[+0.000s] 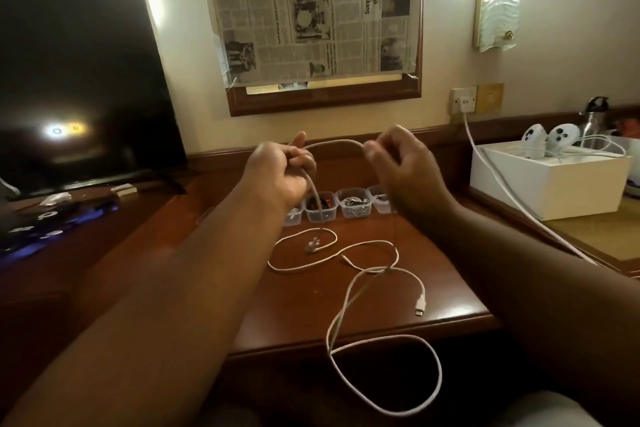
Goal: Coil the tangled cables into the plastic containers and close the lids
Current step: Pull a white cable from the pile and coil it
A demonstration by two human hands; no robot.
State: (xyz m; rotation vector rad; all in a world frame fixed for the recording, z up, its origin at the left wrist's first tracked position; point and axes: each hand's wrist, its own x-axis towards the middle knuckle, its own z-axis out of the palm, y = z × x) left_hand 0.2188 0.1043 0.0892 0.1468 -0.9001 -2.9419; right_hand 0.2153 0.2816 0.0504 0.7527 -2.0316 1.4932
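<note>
Left hand (282, 172) is curled round a pale cable (332, 143), held up above the desk; right hand (398, 163) pinches the same cable at fingertip level, so a short arch of it spans between the two. From the left fist the cable drops down in front of the containers (353, 206) toward the desk (446, 302), its plug end hanging just above the wood. Looks like the start of a coil: one bend formed, no finished loops in either hand. Behind the hands, a row of small clear tubs sits along the back of the desk. At least two hold something: one dark and reddish contents, the next a pale bundle; the outer tubs are partly hidden by the hands, contents unclear. No lids can be made out on any of them, and whether lids lie nearby cannot be told. A second white cable (381, 340) sprawls loose across the desk and over its front edge in big open loops, its connector resting near the right edge. A thinner lead crosses it. Judgement: task partway, with some tubs apparently filled, one cable in hand, at least one more to wind, all lids to close. Further out: dark screen (79, 62) left, newspaper (311, 10) over the window, white box (550, 191) with controllers right.
</note>
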